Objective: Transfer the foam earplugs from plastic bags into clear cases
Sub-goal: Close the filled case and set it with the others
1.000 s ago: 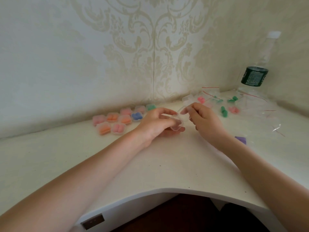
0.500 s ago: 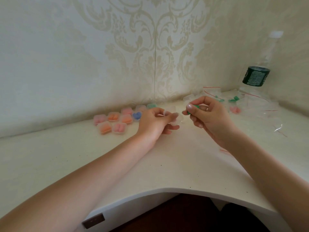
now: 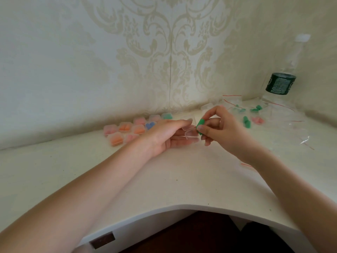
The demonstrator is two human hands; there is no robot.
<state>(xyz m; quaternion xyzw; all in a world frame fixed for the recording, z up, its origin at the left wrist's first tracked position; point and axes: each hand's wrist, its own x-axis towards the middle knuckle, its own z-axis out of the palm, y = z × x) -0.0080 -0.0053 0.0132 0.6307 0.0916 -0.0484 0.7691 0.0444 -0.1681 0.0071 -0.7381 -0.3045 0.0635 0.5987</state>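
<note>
A green earplug (image 3: 200,125) is pinched in the right hand (image 3: 221,130) beside the open clear case (image 3: 189,133) that the left hand (image 3: 168,136) holds with nearly straight fingers over the white corner desk (image 3: 164,179), below patterned wallpaper (image 3: 164,52).

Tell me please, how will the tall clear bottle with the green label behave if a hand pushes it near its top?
The bottle would probably tip easily: it stands tall and narrow in the corner of the table. It looks like thin clear plastic, so likely light; how full it is cannot be told. Loose plastic bags lie around its base, so it may also slide.
</note>
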